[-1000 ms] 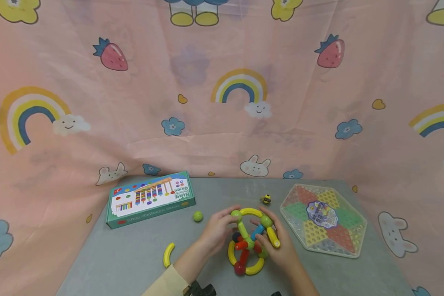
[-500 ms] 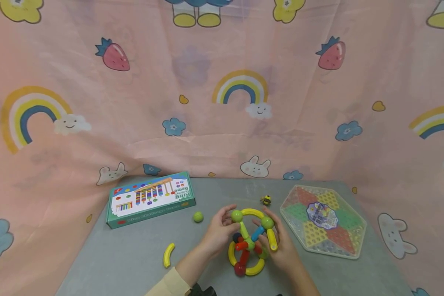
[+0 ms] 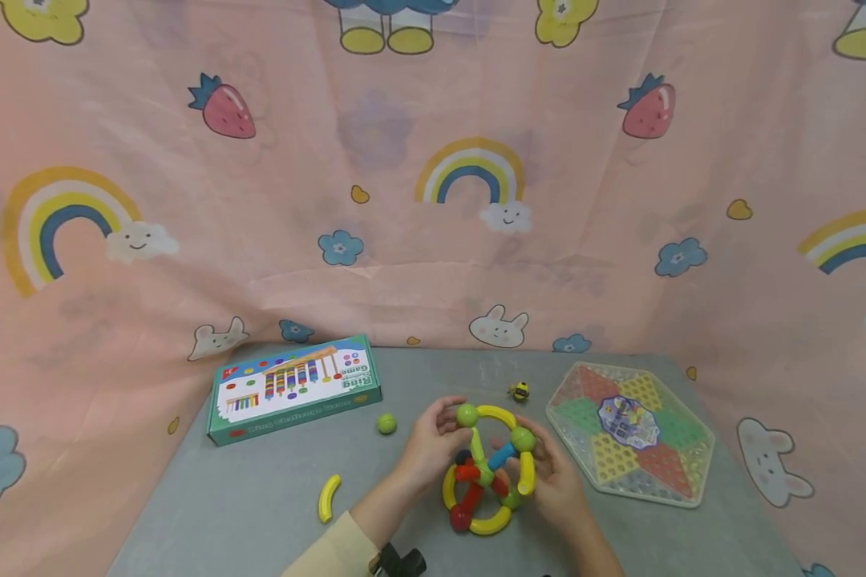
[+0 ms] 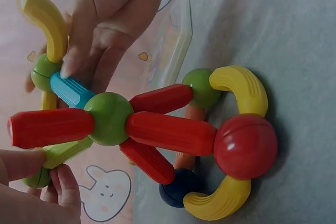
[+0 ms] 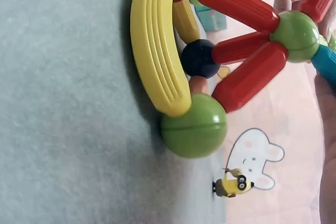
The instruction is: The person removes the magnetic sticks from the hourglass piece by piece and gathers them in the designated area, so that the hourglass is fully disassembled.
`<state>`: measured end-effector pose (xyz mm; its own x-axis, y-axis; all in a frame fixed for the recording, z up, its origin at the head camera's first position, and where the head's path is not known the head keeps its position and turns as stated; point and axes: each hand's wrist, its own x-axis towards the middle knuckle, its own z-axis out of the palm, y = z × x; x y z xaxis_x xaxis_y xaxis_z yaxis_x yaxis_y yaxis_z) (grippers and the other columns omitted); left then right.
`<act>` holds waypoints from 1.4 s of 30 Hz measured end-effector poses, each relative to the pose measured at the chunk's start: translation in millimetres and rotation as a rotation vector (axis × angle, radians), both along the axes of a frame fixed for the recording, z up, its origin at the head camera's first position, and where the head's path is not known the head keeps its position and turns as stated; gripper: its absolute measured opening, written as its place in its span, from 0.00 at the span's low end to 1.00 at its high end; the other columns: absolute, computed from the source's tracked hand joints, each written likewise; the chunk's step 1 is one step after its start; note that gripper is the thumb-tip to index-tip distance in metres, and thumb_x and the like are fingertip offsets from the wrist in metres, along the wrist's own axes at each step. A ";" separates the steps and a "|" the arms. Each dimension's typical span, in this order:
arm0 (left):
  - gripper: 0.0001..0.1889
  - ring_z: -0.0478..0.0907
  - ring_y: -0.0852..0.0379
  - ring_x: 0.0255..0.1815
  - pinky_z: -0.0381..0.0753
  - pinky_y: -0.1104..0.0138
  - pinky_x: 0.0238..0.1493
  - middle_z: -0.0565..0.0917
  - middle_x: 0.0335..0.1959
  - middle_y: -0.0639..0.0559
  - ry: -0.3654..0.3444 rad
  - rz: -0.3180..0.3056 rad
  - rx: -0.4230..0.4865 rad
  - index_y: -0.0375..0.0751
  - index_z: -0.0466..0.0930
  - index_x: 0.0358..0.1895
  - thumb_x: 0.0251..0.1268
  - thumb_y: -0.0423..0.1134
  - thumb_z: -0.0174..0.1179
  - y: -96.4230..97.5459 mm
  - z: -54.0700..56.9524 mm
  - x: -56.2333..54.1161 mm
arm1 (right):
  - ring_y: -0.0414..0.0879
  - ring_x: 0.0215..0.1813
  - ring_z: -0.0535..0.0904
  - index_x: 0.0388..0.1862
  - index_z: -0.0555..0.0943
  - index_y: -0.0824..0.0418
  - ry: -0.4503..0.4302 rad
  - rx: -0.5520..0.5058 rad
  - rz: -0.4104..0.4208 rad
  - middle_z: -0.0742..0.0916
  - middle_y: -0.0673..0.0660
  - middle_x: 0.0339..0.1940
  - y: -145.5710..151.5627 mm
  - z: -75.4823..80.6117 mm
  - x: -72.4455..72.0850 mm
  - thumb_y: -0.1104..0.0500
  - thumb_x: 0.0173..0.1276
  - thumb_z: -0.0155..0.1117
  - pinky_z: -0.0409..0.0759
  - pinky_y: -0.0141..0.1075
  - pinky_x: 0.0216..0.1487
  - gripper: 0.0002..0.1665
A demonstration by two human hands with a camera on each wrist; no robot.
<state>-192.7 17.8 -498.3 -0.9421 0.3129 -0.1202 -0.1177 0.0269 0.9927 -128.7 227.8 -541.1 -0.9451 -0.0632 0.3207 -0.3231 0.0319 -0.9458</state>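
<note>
Both hands hold a structure of magnetic sticks and balls, joined at a central green ball (image 4: 109,119). My left hand (image 3: 427,442) pinches its upper left, by a green ball (image 3: 467,415) and a light green stick. On the upper right, my right hand (image 3: 557,486) grips near another green ball (image 3: 523,439) and the blue stick (image 4: 72,91). A curved yellow stick (image 3: 525,473) hangs from that ball with its other end free. Red sticks run down to a base ring of curved yellow sticks (image 5: 160,45) with red, dark blue and green balls, standing at the grey tabletop.
A loose curved yellow stick (image 3: 328,498) and a green ball (image 3: 386,423) lie on the left. Behind them is a ring game box (image 3: 293,389). A small yellow figure (image 3: 520,391) stands at the back, and a hexagonal Chinese checkers board (image 3: 631,433) lies right.
The structure has tipped slightly, its top shifting right and its base ring left. The hanging yellow stick has swung to near vertical. Both hands keep their hold.
</note>
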 end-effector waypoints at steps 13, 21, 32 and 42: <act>0.22 0.80 0.52 0.57 0.83 0.59 0.56 0.78 0.59 0.49 0.053 -0.046 -0.036 0.47 0.75 0.65 0.69 0.33 0.63 3.8 -1.2 -8.7 | 0.35 0.59 0.82 0.74 0.70 0.62 0.013 0.121 -0.029 0.82 0.50 0.66 7.5 -1.4 -7.4 0.70 0.68 0.66 0.80 0.28 0.57 0.35; 0.22 0.81 0.52 0.55 0.83 0.59 0.55 0.81 0.55 0.48 0.057 -0.056 -0.014 0.45 0.75 0.63 0.68 0.34 0.65 3.6 -3.3 -11.9 | 0.46 0.62 0.83 0.82 0.57 0.53 -0.072 0.119 0.181 0.66 0.72 0.76 11.9 10.1 -18.4 0.69 0.68 0.66 0.84 0.37 0.53 0.47; 0.19 0.80 0.54 0.53 0.83 0.59 0.54 0.80 0.56 0.50 0.133 -0.064 -0.056 0.48 0.78 0.61 0.69 0.36 0.64 2.4 -6.4 -12.4 | 0.67 0.72 0.71 0.83 0.53 0.45 -0.185 0.192 0.242 0.61 0.62 0.81 1.4 23.8 -27.2 0.64 0.66 0.71 0.83 0.40 0.57 0.54; 0.22 0.74 0.58 0.46 0.77 0.65 0.48 0.76 0.53 0.50 0.345 -0.107 -0.312 0.52 0.76 0.68 0.73 0.42 0.60 -3.9 -6.6 -12.0 | 0.73 0.70 0.71 0.83 0.51 0.49 -0.139 0.054 0.312 0.56 0.67 0.81 -0.3 18.9 -29.7 0.74 0.65 0.67 0.82 0.47 0.58 0.56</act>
<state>-204.7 13.9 -504.9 -0.9081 0.4089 0.0901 0.2367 0.3240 0.9160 -158.4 227.5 -522.2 -0.9120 -0.3695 0.1782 -0.1928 0.0027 -0.9812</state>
